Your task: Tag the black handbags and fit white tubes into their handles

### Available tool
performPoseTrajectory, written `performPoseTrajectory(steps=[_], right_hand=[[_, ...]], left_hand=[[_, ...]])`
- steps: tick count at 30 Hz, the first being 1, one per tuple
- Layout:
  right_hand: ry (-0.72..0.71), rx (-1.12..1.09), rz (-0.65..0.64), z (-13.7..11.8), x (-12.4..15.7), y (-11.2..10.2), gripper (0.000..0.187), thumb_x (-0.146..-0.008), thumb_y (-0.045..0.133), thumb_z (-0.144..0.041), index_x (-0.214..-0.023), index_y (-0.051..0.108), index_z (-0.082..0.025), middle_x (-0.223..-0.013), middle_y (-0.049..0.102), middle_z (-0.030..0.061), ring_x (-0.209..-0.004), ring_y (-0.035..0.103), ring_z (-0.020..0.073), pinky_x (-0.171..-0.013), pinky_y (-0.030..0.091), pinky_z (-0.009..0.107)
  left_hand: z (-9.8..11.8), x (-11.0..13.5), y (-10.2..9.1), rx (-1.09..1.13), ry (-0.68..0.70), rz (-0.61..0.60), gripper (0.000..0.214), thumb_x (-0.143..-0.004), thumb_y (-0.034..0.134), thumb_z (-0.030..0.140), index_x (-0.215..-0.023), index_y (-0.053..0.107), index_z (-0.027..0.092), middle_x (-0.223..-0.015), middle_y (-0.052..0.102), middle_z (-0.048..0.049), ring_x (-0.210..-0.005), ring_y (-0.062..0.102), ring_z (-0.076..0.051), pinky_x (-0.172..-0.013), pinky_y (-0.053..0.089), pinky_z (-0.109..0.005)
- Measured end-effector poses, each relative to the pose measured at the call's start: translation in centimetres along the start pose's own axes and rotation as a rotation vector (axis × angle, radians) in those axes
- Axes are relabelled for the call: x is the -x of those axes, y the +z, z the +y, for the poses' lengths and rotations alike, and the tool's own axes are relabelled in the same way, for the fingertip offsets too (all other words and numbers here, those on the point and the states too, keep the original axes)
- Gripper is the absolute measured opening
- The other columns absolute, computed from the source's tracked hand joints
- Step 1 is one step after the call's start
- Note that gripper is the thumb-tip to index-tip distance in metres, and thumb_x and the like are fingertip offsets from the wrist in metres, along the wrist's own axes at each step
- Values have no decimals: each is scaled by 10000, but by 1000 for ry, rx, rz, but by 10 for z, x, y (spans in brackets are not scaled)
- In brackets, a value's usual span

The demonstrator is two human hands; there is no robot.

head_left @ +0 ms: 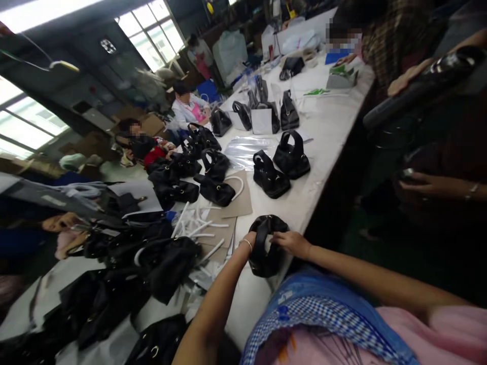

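A small black handbag (267, 266) sits on the white table's near edge, directly in front of me, its looped handle up. My left hand (249, 240), with a bracelet at the wrist, is closed at the bag's left side; its fingertips are partly hidden by the handle. From the right, my right hand (292, 244) reaches to the handle's opening, fingers bent together at the bag. A small pale patch shows inside the handle loop beside those fingers; what it is I cannot make out.
Two finished-looking black handbags (271, 177) stand farther along the white table (327, 137). White tubes (194, 225) and brown cardboard (239, 195) lie to the left, near piled black bags (171, 268). Clear plastic sleeves (249, 151) lie beyond. Co-workers sit and stand around.
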State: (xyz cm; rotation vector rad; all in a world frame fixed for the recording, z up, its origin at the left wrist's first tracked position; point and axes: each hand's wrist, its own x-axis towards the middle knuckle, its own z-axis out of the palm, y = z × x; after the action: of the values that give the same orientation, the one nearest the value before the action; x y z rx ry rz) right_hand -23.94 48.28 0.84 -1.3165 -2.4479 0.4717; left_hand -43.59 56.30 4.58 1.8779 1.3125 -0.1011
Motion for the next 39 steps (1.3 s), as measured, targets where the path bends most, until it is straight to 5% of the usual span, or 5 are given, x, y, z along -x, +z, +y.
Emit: performPoseTrajectory(steps=[10,17,26,34,39], right_hand=[[174,-70,-28,-9,5,-6,411,-839,479,-167,-1240,538,-235,-1155,607,72,-910,620,187,-764,488,298],[-8,-182,103,11,3,7,303,-924,386,-252,-1074,648,-222,-1130,651,58,-983,603,169,-840,470,292],[-74,-100,-59,20,-34,13,303,-884,473,-183,-1159,586,-240,-1048,659,50,-855,622,195,-683,439,295],[-154,-69,-108,27,-32,6,317,-891,429,-161,-1177,557,-211,-1052,646,86,-851,615,199,-672,437,295],[-192,-84,-91,27,-40,2,280,-856,436,-128,-1076,595,-199,-1007,669,78,-774,636,186,-635,481,281]], left_hand=[[-22,-23,3,-194,277,-113,301,-757,601,298,-933,652,58,-1008,663,-159,-899,581,-248,-864,437,-336],[-20,-40,10,-203,171,-137,256,-690,645,335,-835,686,128,-852,696,-131,-777,604,-248,-772,487,-347],[-19,-5,-7,-98,82,-117,229,-738,610,264,-906,691,130,-904,704,-102,-824,620,-241,-770,477,-316],[-16,34,-6,-64,-228,524,262,-760,644,258,-1010,612,186,-987,623,-69,-901,576,-191,-826,453,-309],[-27,22,6,-4,-302,485,484,-604,791,281,-1022,561,205,-957,590,-45,-896,555,-195,-807,453,-315]])
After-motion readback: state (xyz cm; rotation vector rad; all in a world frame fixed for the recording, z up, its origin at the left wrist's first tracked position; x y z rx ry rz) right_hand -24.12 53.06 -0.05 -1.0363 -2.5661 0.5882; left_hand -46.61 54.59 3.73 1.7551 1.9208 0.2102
